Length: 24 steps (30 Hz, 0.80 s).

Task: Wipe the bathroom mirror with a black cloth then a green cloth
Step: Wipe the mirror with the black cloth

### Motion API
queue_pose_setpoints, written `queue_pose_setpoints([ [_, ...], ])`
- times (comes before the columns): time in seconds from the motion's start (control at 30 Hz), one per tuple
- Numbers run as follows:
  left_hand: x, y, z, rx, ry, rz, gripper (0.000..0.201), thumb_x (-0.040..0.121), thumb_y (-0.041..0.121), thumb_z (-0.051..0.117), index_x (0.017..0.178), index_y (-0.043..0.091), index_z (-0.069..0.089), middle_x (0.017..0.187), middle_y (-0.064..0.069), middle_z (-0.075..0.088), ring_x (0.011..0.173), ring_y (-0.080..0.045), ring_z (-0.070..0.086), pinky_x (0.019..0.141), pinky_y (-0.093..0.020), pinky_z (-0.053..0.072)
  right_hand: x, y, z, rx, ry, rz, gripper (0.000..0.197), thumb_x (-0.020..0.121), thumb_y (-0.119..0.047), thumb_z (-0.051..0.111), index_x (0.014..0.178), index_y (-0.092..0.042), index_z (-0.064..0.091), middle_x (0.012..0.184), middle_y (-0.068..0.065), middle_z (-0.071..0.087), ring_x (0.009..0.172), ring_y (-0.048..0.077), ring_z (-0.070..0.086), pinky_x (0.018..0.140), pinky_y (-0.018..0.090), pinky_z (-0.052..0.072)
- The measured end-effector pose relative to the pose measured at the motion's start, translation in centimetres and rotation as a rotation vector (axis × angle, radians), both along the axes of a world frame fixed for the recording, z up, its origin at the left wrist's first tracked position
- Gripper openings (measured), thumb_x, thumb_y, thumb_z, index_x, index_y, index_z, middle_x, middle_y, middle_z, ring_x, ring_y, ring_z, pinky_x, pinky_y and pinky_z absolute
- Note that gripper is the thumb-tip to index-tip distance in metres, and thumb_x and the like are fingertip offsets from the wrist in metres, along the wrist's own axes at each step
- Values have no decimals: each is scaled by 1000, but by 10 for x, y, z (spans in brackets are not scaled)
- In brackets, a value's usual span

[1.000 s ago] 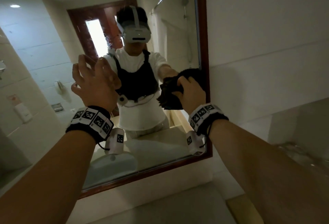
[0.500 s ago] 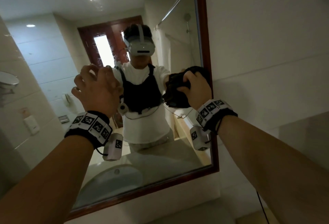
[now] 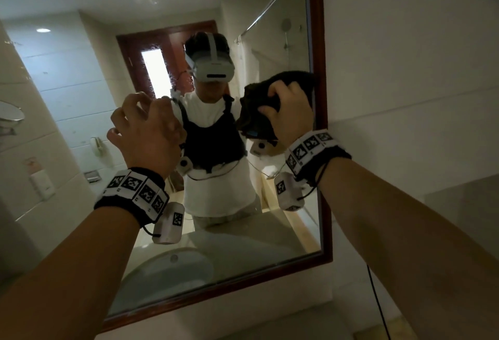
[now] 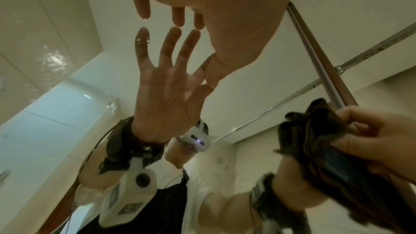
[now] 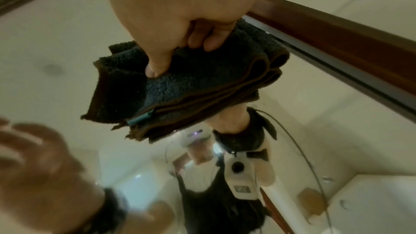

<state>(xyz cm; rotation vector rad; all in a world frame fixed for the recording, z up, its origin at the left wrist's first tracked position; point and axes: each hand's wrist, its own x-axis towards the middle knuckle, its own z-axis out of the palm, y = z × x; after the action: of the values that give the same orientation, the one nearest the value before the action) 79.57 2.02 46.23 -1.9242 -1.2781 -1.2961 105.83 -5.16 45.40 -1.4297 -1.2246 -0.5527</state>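
The mirror (image 3: 67,75) has a dark wooden frame (image 3: 320,42). My right hand (image 3: 289,110) grips a folded black cloth (image 3: 259,94) and presses it on the glass close to the right frame edge. In the right wrist view the thumb and curled fingers (image 5: 207,42) clamp the black cloth (image 5: 191,86) beside the frame (image 5: 337,51). My left hand (image 3: 140,123) is up at the middle of the mirror, holding nothing. Its straight fingertips (image 4: 178,17) touch the glass, meeting their reflection. No green cloth is in view.
A white tiled wall (image 3: 418,69) runs right of the mirror. Below the frame lies a pale counter (image 3: 270,320), and a black cable (image 3: 378,304) hangs down at the right. The glass reflects a round basin (image 3: 167,269), a brown door and a person wearing a headset.
My right hand has slid the black cloth upward along the mirror's right edge. My left hand has stayed on the glass and risen slightly.
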Motion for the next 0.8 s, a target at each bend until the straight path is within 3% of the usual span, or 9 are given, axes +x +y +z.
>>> queue_pose_setpoints([
  [0.17, 1, -7, 3, -23, -8, -13, 68, 67, 28, 83, 125, 38, 47, 142, -5, 34, 123, -39, 39, 93, -60, 38, -11, -12, -43, -273, -134, 8, 27, 85, -32, 67, 104, -20, 53, 109, 5, 50, 98, 21, 49, 73, 30, 41],
  [0.37, -9, -20, 9, -71, 34, -61, 60, 75, 23, 76, 128, 34, 48, 145, -8, 34, 126, -43, 36, 97, -63, 32, -12, -16, -51, -319, -159, 1, 30, 84, -34, 67, 105, -19, 52, 110, 6, 50, 100, 24, 49, 71, 31, 41],
  [0.47, -20, -16, 14, -77, 28, -52, 65, 73, 21, 78, 129, 35, 47, 145, -7, 33, 129, -41, 34, 100, -64, 31, -9, -14, -36, -222, -30, -6, 32, 84, -30, 70, 107, -18, 52, 110, 7, 49, 99, 23, 49, 82, 35, 47],
  [0.6, -34, -5, 21, -80, -40, 10, 74, 71, 27, 82, 129, 38, 38, 149, -7, 26, 136, -40, 28, 101, -68, 31, -3, -6, 12, 24, 167, -19, 38, 84, -30, 72, 113, -13, 56, 110, 14, 49, 100, 30, 50, 83, 38, 46],
  [0.8, -38, 4, 19, -57, -21, 6, 83, 64, 18, 85, 130, 34, 38, 150, -10, 28, 135, -43, 29, 98, -67, 36, -20, 9, 74, 35, 121, -80, 43, 89, -35, 65, 127, -22, 50, 121, 13, 46, 111, 30, 48, 88, 39, 46],
])
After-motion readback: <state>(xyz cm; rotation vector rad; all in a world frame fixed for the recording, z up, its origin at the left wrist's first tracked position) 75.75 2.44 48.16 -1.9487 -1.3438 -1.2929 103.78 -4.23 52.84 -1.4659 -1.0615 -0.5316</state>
